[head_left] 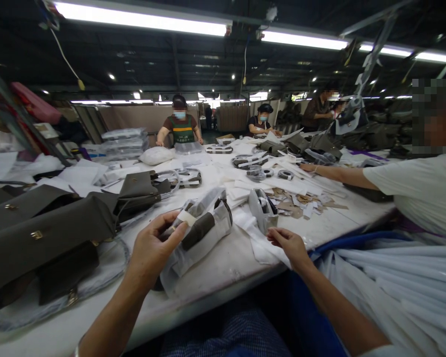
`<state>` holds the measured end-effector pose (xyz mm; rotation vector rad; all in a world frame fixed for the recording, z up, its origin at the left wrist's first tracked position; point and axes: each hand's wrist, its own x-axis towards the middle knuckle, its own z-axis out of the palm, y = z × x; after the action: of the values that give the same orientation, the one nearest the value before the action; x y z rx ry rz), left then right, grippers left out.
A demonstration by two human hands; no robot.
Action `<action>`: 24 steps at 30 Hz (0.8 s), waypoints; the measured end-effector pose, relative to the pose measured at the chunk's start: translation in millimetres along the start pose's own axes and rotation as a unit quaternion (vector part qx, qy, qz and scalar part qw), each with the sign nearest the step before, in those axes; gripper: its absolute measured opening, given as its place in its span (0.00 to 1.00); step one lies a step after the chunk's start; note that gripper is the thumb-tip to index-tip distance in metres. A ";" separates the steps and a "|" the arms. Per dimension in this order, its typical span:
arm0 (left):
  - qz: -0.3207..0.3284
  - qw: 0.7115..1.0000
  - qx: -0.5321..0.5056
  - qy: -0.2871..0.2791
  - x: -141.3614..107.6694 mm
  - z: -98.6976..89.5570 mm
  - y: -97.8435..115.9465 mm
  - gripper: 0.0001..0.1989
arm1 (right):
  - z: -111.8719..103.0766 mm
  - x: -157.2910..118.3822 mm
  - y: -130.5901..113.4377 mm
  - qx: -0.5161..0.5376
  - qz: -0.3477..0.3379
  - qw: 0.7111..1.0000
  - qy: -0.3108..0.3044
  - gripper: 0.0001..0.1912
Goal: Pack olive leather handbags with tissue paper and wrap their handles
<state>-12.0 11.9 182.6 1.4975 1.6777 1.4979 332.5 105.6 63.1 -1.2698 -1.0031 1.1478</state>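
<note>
My left hand [159, 243] is closed on a coiled dark grey bag strap [198, 230] wrapped in a translucent sheet, with the thumb over a pale strip. The wrapped coil is held tilted over the near part of the table. My right hand [288, 245] has its fingertips pinched together at the near end of a grey object that looks like a tape dispenser [262, 210]. Whatever lies between those fingertips is too small to make out. White sheets [250, 230] lie under and beside the dispenser.
Dark grey handbags [70, 223] fill the left of the white table [223, 277]. Farther back lie wrapped strap coils [249, 159] and cardboard scraps [301, 201]. A blue bin [319, 307] with translucent plastic stands at right. A co-worker's arm [342, 174] reaches in; other people work across the table.
</note>
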 end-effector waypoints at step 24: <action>0.088 0.994 0.057 -0.013 -15.2 7.3 14.7 0.11 | 162.5 -83.9 -93.2 -0.058 -0.180 0.946 -0.262 0.21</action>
<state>5.2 -1.1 188.5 1.7569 1.6782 1.4849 165.6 55.8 171.6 -0.8249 -1.6443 1.1688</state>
